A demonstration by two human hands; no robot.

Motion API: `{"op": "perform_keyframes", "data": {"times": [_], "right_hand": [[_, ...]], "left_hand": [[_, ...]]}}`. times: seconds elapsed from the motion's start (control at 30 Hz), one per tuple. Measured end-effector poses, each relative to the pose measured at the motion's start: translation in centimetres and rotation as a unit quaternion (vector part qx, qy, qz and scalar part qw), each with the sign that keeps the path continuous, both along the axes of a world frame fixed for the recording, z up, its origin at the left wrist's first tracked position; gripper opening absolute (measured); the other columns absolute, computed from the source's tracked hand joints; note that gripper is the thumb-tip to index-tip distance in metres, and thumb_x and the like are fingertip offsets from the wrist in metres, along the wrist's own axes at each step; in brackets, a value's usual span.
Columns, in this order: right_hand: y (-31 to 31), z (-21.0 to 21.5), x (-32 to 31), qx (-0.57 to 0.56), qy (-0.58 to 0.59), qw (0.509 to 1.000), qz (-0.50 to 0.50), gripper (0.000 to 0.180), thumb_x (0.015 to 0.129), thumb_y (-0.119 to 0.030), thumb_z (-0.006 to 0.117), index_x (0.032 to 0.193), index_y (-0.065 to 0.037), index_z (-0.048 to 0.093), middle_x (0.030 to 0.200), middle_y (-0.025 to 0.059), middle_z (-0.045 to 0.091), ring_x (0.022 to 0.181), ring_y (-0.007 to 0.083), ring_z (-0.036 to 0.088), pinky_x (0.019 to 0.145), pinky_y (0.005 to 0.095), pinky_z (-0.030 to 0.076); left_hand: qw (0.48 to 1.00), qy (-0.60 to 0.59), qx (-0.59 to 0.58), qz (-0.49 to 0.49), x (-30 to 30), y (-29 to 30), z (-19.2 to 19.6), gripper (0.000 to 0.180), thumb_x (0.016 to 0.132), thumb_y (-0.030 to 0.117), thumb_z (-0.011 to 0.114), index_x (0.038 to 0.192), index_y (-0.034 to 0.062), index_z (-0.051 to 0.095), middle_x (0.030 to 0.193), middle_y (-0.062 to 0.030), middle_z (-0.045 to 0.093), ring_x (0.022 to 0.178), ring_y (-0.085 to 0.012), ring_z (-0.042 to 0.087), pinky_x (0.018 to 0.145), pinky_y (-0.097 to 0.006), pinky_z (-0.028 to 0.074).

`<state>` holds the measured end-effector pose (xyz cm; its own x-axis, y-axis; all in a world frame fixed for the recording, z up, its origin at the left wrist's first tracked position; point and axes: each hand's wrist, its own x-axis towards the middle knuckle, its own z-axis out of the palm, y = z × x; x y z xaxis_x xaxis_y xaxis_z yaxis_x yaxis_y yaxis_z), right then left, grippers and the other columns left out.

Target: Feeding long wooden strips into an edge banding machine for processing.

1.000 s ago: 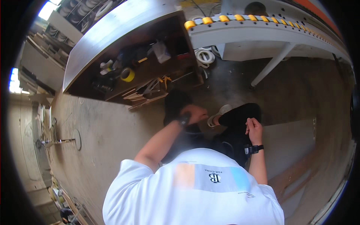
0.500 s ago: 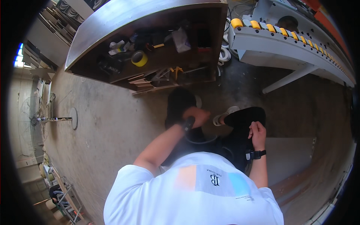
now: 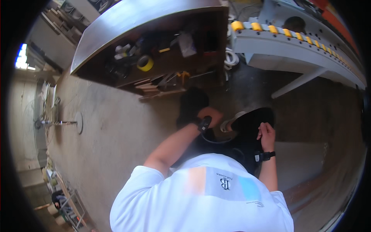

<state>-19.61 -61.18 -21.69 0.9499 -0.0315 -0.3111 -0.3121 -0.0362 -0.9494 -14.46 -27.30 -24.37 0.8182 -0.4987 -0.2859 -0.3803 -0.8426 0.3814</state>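
The grey-topped bench is standing ahead of you; the roller machine beside it is showing slightly further left than half a second ago. Your black trousers are lying beneath both hands, the left leg now sitting nearer the right. Your right hand is staying at the right thigh, fingers curling; your left hand, blurred, is showing further right, over the left leg. I cannot tell whether either is gripping.
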Motion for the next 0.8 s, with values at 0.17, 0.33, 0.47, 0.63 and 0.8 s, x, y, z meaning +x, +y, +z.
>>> {"op": "perform_keyframes", "data": {"times": [0.17, 0.33, 0.47, 0.63, 0.8], "right_hand": [[-2.2, -0.2, -1.5, -0.005, 0.006, 0.998, -0.062, 0.031, 0.110, -0.027, 0.062, 0.089, -0.006, 0.064, 0.065, -0.0005, 0.056, 0.055, 0.0088, 0.054, 0.054, 0.0256, 0.046], [-4.2, -1.4, -3.9, -0.065, 0.068, 0.987, -0.129, 0.028, 0.108, -0.031, 0.065, 0.099, -0.006, 0.073, 0.074, 0.0011, 0.066, 0.066, 0.0097, 0.062, 0.062, 0.0279, 0.052], [-6.7, -0.6, -8.1, -0.235, 0.070, 0.949, -0.197, 0.031, 0.106, -0.032, 0.067, 0.095, -0.004, 0.075, 0.074, 0.0018, 0.068, 0.066, 0.0105, 0.064, 0.061, 0.0276, 0.051], [-12.0, 0.0, -18.0, -0.377, 0.181, 0.836, -0.355, 0.033, 0.098, -0.039, 0.072, 0.101, -0.007, 0.077, 0.086, 0.0097, 0.078, 0.074, 0.0212, 0.074, 0.069, 0.0361, 0.057], [-12.5, -0.2, -31.8, -0.549, 0.262, 0.633, -0.478, 0.043, 0.084, -0.038, 0.082, 0.115, -0.010, 0.077, 0.108, 0.0159, 0.079, 0.102, 0.0370, 0.074, 0.093, 0.0463, 0.059]], "left_hand": [[0.996, 0.028, -0.084, -0.026, 1.8, -4.7, -1.5, 0.033, 0.104, 0.027, 0.050, 0.105, 0.0077, 0.077, 0.102, -0.0212, 0.076, 0.092, -0.0386, 0.074, 0.082, -0.047, 0.060], [0.980, -0.032, -0.090, -0.174, 5.1, -8.4, -2.7, 0.019, 0.090, 0.026, 0.061, 0.095, 0.0107, 0.072, 0.092, -0.0214, 0.072, 0.088, -0.0430, 0.072, 0.074, -0.052, 0.057], [0.974, 0.052, -0.038, -0.217, 6.6, -9.6, -4.2, 0.024, 0.095, 0.030, 0.060, 0.103, 0.0113, 0.072, 0.102, -0.0209, 0.075, 0.096, -0.0424, 0.072, 0.084, -0.055, 0.056], [0.929, 0.176, -0.094, -0.310, 10.8, -13.2, -2.5, 0.036, 0.097, 0.041, 0.064, 0.116, 0.0129, 0.076, 0.103, -0.0177, 0.077, 0.097, -0.0380, 0.074, 0.085, -0.049, 0.057], [0.951, 0.139, -0.097, -0.260, 12.1, -14.7, -2.9, 0.038, 0.098, 0.042, 0.065, 0.118, 0.0121, 0.077, 0.103, -0.0172, 0.078, 0.097, -0.0366, 0.075, 0.085, -0.047, 0.058]]}}
